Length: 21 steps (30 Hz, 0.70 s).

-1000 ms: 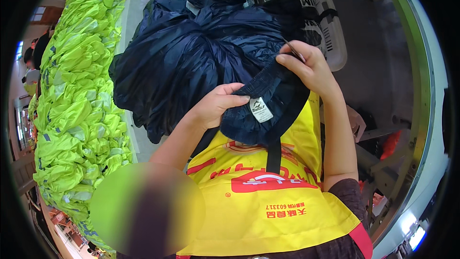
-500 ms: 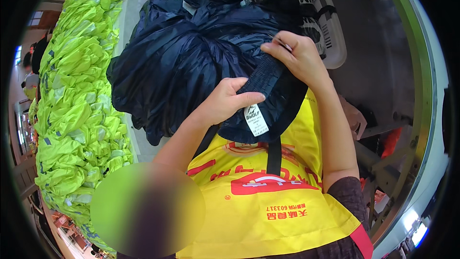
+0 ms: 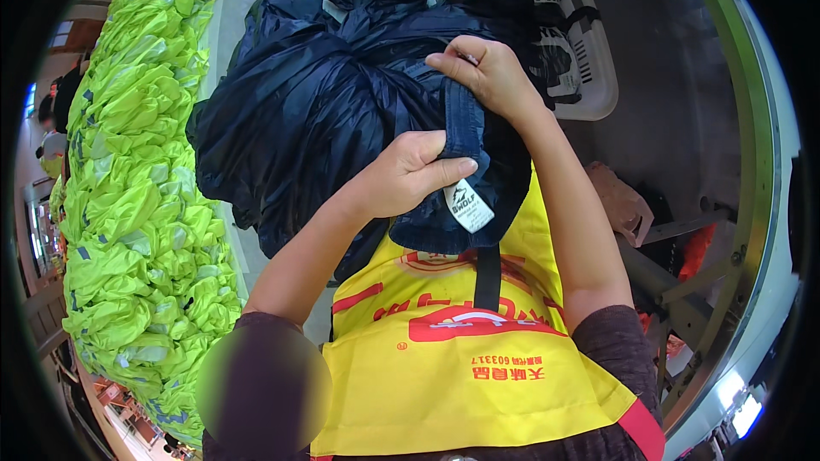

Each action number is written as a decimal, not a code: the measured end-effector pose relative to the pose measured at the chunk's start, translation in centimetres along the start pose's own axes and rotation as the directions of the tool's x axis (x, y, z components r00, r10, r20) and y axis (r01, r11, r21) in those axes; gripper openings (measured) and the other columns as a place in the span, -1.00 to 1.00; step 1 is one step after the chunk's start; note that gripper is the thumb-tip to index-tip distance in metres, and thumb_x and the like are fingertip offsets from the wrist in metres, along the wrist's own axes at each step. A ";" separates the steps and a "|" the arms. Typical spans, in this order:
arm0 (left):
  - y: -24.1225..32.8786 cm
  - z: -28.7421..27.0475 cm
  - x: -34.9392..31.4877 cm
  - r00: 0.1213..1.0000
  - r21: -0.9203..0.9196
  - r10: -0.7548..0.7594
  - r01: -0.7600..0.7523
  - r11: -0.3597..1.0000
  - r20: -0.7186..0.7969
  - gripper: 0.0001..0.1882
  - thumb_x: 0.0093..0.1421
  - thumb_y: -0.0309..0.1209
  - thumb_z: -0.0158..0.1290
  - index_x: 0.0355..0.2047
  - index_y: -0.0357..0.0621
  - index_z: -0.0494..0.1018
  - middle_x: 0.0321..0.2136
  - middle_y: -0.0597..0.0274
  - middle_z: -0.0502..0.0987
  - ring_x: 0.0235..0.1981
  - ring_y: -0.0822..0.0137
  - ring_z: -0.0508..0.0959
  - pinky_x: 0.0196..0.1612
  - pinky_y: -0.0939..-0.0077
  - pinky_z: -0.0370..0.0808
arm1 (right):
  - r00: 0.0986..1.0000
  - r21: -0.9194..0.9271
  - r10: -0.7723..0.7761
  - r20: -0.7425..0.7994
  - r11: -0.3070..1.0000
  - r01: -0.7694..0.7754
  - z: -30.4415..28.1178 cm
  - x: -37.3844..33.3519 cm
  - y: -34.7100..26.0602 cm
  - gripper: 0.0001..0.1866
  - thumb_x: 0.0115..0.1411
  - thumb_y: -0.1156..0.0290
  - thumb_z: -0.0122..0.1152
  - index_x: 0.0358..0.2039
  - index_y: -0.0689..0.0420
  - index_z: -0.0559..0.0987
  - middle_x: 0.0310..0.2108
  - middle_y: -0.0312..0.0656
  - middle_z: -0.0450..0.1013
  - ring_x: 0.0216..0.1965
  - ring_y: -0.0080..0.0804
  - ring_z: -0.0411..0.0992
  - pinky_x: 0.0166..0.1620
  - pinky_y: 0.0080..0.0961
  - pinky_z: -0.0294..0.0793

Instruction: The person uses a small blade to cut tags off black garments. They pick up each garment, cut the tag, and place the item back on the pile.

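Observation:
My left hand [image 3: 408, 175] and my right hand [image 3: 483, 73] both grip a dark navy garment [image 3: 465, 188] held in front of my yellow apron [image 3: 461, 367]. The left thumb presses the fabric just above a small white label [image 3: 468, 205]. The right hand pinches the garment's upper edge a little farther away. A black strap [image 3: 488, 277] hangs down from the garment over the apron. Behind the hands lies a large heap of dark navy shiny garments [image 3: 316, 102].
A long pile of bright yellow-green vests [image 3: 137, 179] runs along the left. A white slotted plastic basket [image 3: 589, 68] stands at the back right with dark clothes in it. Metal framing [image 3: 683, 282] and a brown object [image 3: 622, 203] sit to the right. Other people stand far left.
Both hands have shifted up and away from my body with the navy garment. The fabric is folded tighter, and the white label now hangs below my left thumb.

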<state>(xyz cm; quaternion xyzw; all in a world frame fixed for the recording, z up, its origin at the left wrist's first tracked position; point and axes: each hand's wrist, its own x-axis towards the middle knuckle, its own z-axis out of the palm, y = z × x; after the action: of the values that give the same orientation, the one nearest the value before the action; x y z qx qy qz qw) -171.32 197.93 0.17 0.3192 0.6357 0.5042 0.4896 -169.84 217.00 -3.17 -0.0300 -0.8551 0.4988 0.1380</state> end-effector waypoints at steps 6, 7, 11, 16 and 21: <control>0.2 -0.9 0.6 0.898 0.685 0.429 -0.249 0.685 -0.102 -0.83 0.12 -0.39 0.07 -0.35 -0.26 0.45 -0.26 0.17 0.31 -0.11 0.26 0.27 -0.08 0.45 0.22 | 0.962 0.395 0.222 0.156 0.879 -0.267 2.4 -1.0 2.7 -0.72 0.15 0.25 0.16 -0.58 0.17 0.47 -0.67 -0.49 0.28 -0.60 -0.74 0.18 -0.52 -0.72 0.18; 0.7 -0.7 0.5 0.909 0.694 0.389 -0.183 0.696 -0.150 -0.82 0.10 -0.37 0.08 -0.36 -0.24 0.47 -0.25 0.15 0.30 -0.04 0.14 0.17 0.03 0.40 0.12 | 0.950 0.464 0.264 0.169 0.829 -0.313 2.6 -1.1 3.1 -0.72 0.16 0.25 0.15 -0.59 0.15 0.47 -0.67 -0.49 0.28 -0.60 -0.75 0.18 -0.52 -0.74 0.17; 0.8 -0.2 1.3 0.740 0.813 0.643 -0.240 0.530 -0.201 -0.83 0.10 -0.40 0.08 -0.34 -0.24 0.47 -0.17 0.13 0.34 -0.01 0.16 0.22 0.05 0.41 0.14 | 0.876 0.678 0.397 0.273 0.567 -0.468 3.3 -1.5 1.6 -0.75 0.14 0.21 0.17 -0.53 0.11 0.46 -0.63 -0.49 0.30 -0.60 -0.79 0.21 -0.52 -0.78 0.22; -1.5 -0.6 3.0 0.877 0.239 0.412 -0.357 0.903 -0.249 -0.88 0.14 -0.49 0.05 -0.31 -0.26 0.48 -0.39 0.28 0.45 -0.32 0.46 0.43 -0.21 0.64 0.34 | 0.832 0.812 0.426 0.357 0.300 -0.501 4.5 -3.0 1.5 -0.78 0.14 0.26 0.15 -0.31 0.15 0.51 -0.48 -0.38 0.43 -0.63 -0.72 0.32 -0.56 -0.82 0.27; -1.0 -0.8 2.7 0.953 -0.102 0.157 -0.189 0.977 -0.260 -0.84 0.16 -0.44 0.04 -0.30 -0.28 0.51 -0.42 0.36 0.47 -0.38 0.58 0.43 -0.29 0.69 0.36 | 0.890 0.908 0.348 0.296 0.187 -0.375 0.3 -4.7 0.6 -0.67 0.15 0.27 0.11 -0.17 0.24 0.50 -0.39 -0.28 0.49 -0.66 -0.86 0.11 -0.63 -0.91 0.10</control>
<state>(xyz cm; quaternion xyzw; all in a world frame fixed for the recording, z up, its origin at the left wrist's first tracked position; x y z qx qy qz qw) -172.84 199.81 -1.56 0.2763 0.6289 0.6204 0.3785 -165.50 216.18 -4.77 -0.1364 -0.3576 0.9239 -0.0027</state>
